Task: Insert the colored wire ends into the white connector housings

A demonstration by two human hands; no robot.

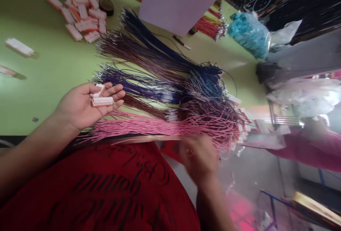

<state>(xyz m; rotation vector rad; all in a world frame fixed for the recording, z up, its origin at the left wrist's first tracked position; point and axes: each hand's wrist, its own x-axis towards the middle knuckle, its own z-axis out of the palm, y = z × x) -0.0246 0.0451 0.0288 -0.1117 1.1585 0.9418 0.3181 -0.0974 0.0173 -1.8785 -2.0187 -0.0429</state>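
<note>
My left hand (80,105) is palm up over the near left part of the table, with its fingers stretched out. Two small white plastic connector housings (103,101) with a little orange lie on its palm and fingers. Beyond the fingertips are bundles of purple wires (144,85) and pink wires (138,124). My right hand (199,158) is at the table's near edge, close to the pink bundle. It is blurred, and its fingers look curled in; whatever they may hold is hidden.
A pile of white and orange connector housings (84,14) lies at the far left beside a roll of black tape (106,6). Dark blue wires (160,36) and brown wires (138,53) lie across the middle. A bag of teal parts (250,34) stands at the far right.
</note>
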